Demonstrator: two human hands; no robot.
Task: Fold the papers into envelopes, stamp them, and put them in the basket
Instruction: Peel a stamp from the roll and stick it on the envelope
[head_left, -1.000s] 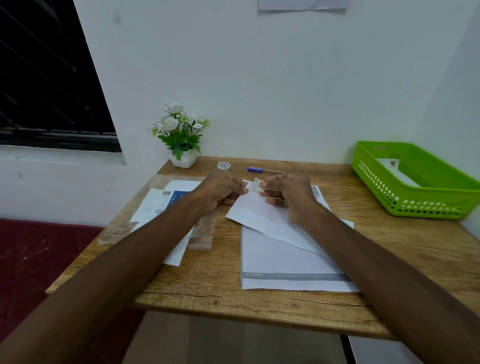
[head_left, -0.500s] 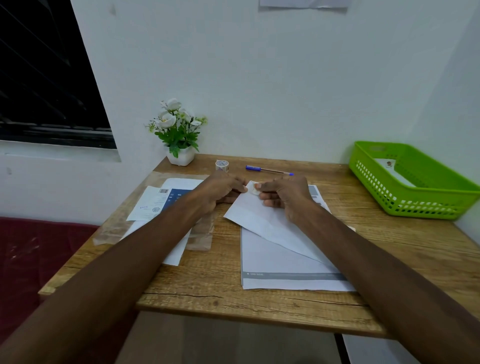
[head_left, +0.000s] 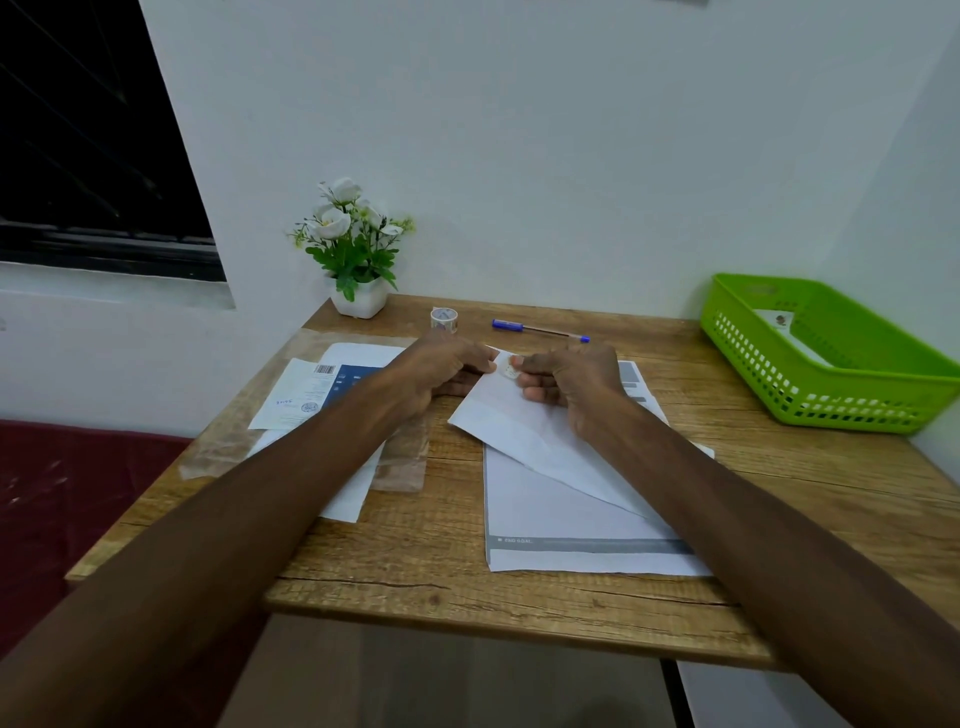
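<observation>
A folded white paper envelope (head_left: 524, 431) lies slanted on a larger white sheet (head_left: 566, 525) in the middle of the wooden table (head_left: 415, 566). My left hand (head_left: 441, 369) presses down on the envelope's far left corner. My right hand (head_left: 566, 379) rests on its far end, fingertips pinching a small stamp (head_left: 508, 370) against the paper. A green plastic basket (head_left: 852, 384) stands at the right back, with a stamped envelope (head_left: 789, 332) inside.
A small roll of stamps (head_left: 444, 319) and a blue pen (head_left: 540, 330) lie behind my hands. A white potted flower (head_left: 353, 254) stands at the back left. Printed papers in a clear sleeve (head_left: 306, 395) lie left. The wall is close behind and right.
The stamp stood up between my fingertips a second ago; now it lies flat on the envelope's corner under them. Both hands stayed at that corner.
</observation>
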